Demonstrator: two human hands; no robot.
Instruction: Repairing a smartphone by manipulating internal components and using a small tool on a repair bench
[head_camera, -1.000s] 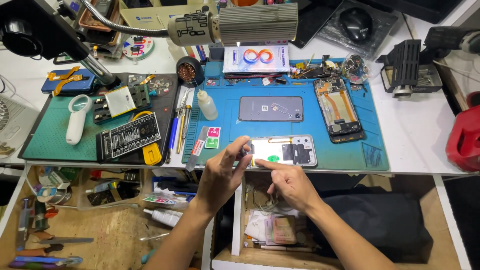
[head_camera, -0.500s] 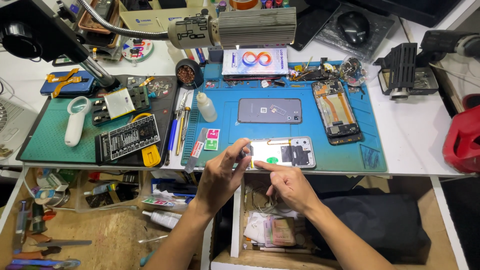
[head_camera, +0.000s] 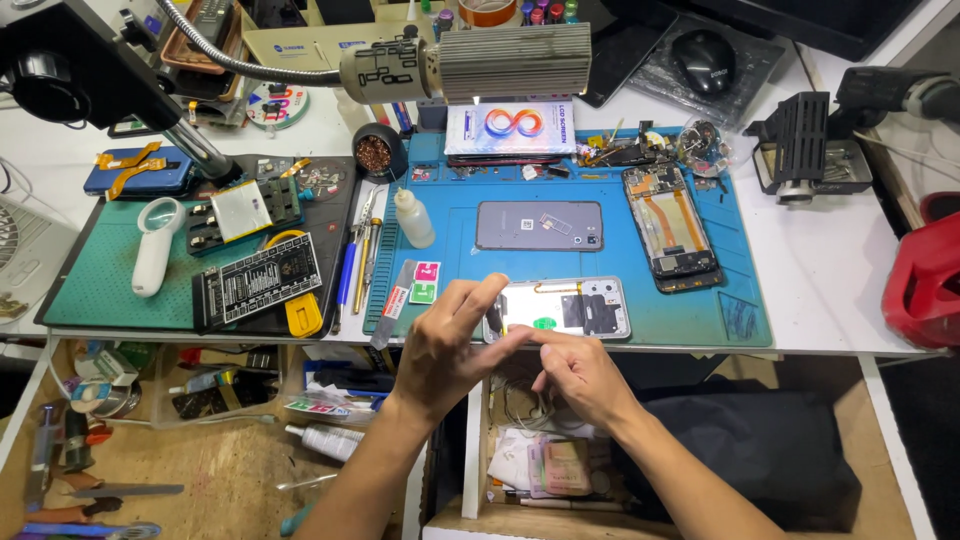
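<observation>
An opened phone (head_camera: 572, 308), its silver inner frame facing up, lies lengthwise at the near edge of a blue work mat (head_camera: 745, 318), where two bare hands meet over its left end. The left hand (head_camera: 447, 350) arches above the phone's corner with fingers curled and thumb pressed toward the right hand's fingertips; the right hand (head_camera: 580, 372) rests just below the phone's near edge, its fingers pinched narrowly together against the left thumb. Whether anything small is held between them cannot be told. Just beyond the phone on the same mat lies a grey phone back (head_camera: 539, 225), and to its right a second dismantled phone (head_camera: 670, 228) stands lengthwise away from the person, its orange ribbon cables exposed. A small white squeeze bottle (head_camera: 413, 218) stands upright at the mat's left edge, beside a row of tweezers and pens (head_camera: 356, 262). Farther left, a green mat (head_camera: 95, 290) carries a white magnifier (head_camera: 156, 245) and a black test board (head_camera: 258, 280). A ribbed metal lamp head (head_camera: 470, 62) on a flexible arm hangs over the far side of the bench. Below the bench edge, an open drawer (head_camera: 545, 465) holds papers and wires, and a red container (head_camera: 925, 280) sits at the far right.
</observation>
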